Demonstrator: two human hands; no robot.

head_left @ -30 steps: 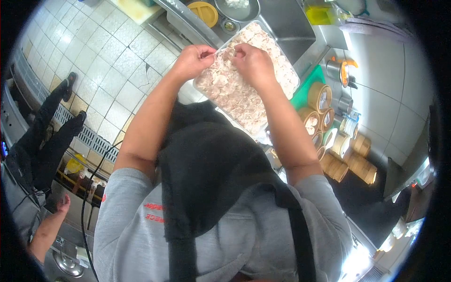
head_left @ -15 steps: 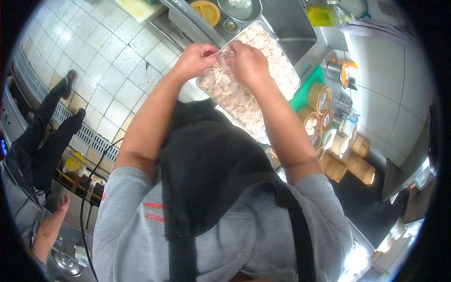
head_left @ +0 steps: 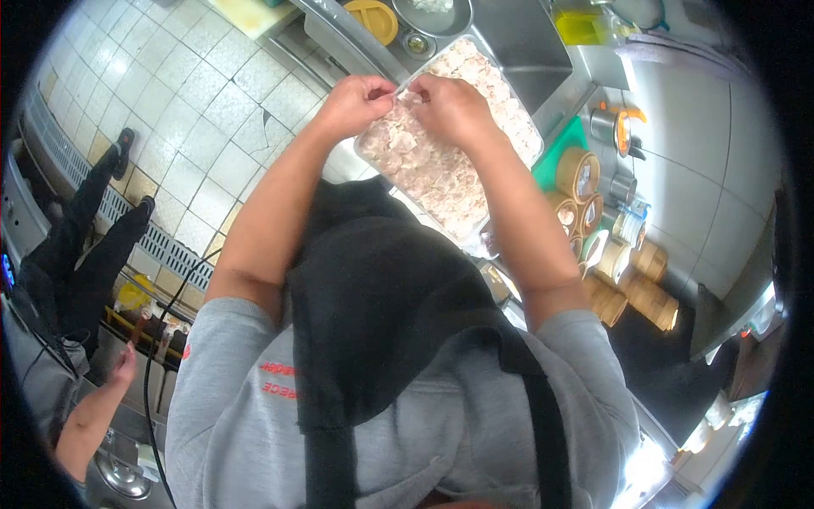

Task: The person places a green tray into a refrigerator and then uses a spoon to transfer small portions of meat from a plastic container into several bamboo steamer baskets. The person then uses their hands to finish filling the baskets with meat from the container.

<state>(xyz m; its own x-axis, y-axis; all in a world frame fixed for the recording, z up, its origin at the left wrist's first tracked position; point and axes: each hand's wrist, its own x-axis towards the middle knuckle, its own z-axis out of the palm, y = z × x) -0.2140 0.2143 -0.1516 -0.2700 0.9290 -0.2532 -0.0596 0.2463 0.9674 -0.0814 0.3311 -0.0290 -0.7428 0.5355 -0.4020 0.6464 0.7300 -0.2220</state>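
Tray of sliced raw-looking meat at upper centre of frame, both hands at its upper-left corner.

Nearest the camera, a black apron (head_left: 373, 314) over a grey shirt (head_left: 229, 382) fills the lower centre. The meat (head_left: 432, 174) is pale pink and whitish, in thin, moist-looking, irregular pieces, spread across nearly the whole tray (head_left: 540, 146). The tray is rectangular, with rounded corners and a light rim, and lies slantwise in the frame. Its bottom is hidden by the meat.

The left hand (head_left: 358, 106) has thumb and fingertips together at the corner; whether they clamp the rim or a piece cannot be told. The right hand (head_left: 454, 110) is just beside it, fingers bent down at the meat; its grip cannot be told. The right hand and forearm cover part of the tray's contents.

Beyond the tray, at upper centre, are a steel sink (head_left: 530, 51), a metal bowl (head_left: 434, 17) with whitish contents and a round yellow item (head_left: 373, 21). Right of the tray, a green board (head_left: 561, 153) is partly covered by round bamboo steamers (head_left: 578, 174). A container of yellow liquid (head_left: 580, 27) is at upper right.

Farther off, a tiled floor (head_left: 199, 119) occupies upper left; a co-worker (head_left: 51, 263) in dark trousers is at the left edge, well apart.
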